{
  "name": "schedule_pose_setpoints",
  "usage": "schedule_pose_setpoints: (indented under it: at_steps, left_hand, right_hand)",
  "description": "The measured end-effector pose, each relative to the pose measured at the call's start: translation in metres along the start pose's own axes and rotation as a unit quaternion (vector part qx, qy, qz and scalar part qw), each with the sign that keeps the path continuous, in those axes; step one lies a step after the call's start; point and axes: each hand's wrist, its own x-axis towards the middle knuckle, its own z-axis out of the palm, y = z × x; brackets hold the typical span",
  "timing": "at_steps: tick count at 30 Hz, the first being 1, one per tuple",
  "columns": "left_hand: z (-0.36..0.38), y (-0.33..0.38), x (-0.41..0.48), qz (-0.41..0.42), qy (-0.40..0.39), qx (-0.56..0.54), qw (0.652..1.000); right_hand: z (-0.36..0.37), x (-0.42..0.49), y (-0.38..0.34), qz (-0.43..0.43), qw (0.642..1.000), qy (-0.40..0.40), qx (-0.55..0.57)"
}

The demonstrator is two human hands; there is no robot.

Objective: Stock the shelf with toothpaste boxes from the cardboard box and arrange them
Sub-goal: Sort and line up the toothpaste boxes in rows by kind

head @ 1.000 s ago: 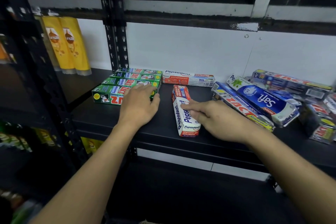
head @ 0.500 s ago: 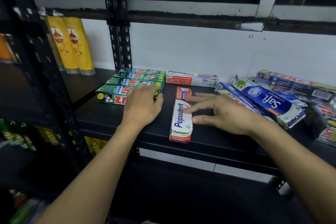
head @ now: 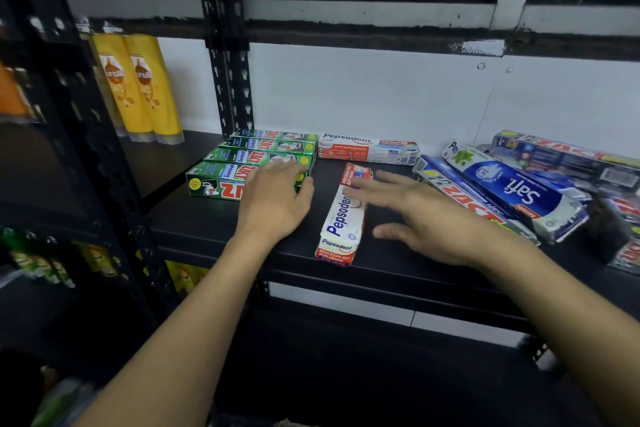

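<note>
The Pepsodent box (head: 341, 222), mid-frame on the shelf (head: 214, 232), has swung from slanted to nearly straight. The right hand (head: 426, 218), fingers spread (blurred, perhaps still brushing it), is releasing. The left hand (head: 273, 201) stays flat on the green boxes (head: 221, 180). This box looks placed.

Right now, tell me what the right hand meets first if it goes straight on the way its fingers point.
The Pepsodent box lying front to back: the right hand points left, its blurred fingers over the box's far half; touch is unclear. Past it come the left hand and the green Zact boxes.
</note>
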Motion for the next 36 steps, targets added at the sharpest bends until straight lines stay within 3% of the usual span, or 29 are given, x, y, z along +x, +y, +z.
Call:
schedule_pose_setpoints:
  at_steps: [2,5,10,23,36]
  left_hand:
    - [0.000,0.000,0.001,-0.002,-0.001,0.001,1.000]
    - [0.000,0.001,0.001,-0.005,-0.003,0.002,1.000]
    - [0.000,0.001,0.001,-0.009,-0.014,0.005,1.000]
    - [0.006,-0.006,0.002,-0.021,0.007,-0.043,0.999]
    - [0.005,-0.005,0.002,-0.011,0.018,-0.040,0.999]
  right_hand:
    - [-0.002,0.007,0.002,0.003,0.997,-0.064,0.030]
    - [0.000,0.015,0.003,-0.008,0.995,-0.094,0.037]
    - [0.009,0.017,0.006,0.018,0.999,-0.044,0.027]
    - [0.028,0.051,0.021,0.155,0.961,0.045,-0.224]
    - [0.044,0.107,0.020,0.276,0.946,0.048,-0.164]
